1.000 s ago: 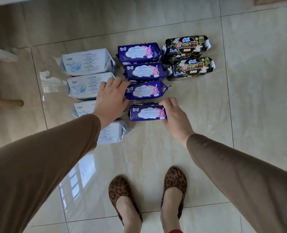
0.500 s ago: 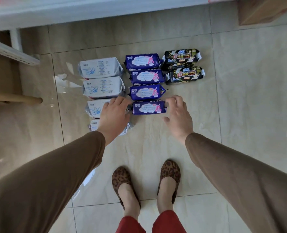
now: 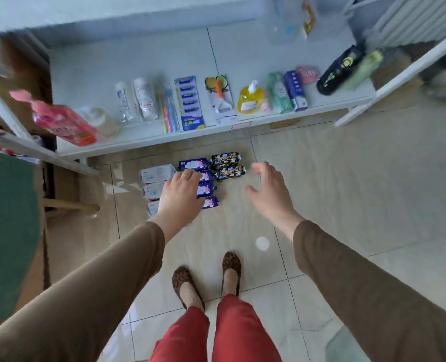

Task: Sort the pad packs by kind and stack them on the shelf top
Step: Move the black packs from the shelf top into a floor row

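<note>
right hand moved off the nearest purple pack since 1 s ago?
Yes. The right hand has lifted up and rightward, clear of the nearest purple pack, fingers spread.

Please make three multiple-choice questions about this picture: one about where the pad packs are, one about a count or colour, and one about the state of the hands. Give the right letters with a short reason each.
1. Where do the pad packs lie?
A. on the floor in front of the shelf
B. on the shelf
C. on a chair

2. How many black packs are there?
A. one
B. two
C. four

3. What is the right hand doing?
A. gripping a pack
B. pressing the shelf
C. open, holding nothing

Answers:
1 A: the white packs, purple packs and black packs sit in columns on the floor tiles, below the shelf.
2 B: two lie one behind the other.
3 C: the right hand has spread fingers and holds nothing; the left hand also holds no pack.
</note>
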Demonstrator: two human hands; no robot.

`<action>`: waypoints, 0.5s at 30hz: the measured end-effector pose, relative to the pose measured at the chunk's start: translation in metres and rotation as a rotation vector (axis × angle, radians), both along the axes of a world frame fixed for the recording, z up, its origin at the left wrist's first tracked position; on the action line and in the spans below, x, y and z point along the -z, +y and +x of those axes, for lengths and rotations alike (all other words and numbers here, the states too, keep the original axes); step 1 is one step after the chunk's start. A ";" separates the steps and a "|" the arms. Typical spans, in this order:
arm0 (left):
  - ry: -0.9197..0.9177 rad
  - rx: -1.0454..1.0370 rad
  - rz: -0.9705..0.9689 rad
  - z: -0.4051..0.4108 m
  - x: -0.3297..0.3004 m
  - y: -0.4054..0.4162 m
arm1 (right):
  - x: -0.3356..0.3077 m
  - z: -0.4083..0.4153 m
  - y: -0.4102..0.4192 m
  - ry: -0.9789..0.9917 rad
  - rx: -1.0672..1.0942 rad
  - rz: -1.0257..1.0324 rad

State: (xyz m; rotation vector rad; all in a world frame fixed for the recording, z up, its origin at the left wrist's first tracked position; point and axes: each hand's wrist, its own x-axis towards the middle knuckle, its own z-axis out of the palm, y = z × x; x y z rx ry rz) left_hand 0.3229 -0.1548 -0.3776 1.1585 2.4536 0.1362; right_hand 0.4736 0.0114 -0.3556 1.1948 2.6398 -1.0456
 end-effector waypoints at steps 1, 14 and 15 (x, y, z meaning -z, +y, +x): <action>0.012 0.024 0.009 0.002 -0.029 0.005 | -0.030 0.003 0.003 0.015 0.006 0.007; 0.111 0.107 0.178 0.051 -0.242 0.157 | -0.230 0.065 0.152 0.163 -0.132 0.154; 0.113 0.090 0.188 0.054 -0.250 0.172 | -0.236 0.067 0.170 0.167 -0.150 0.162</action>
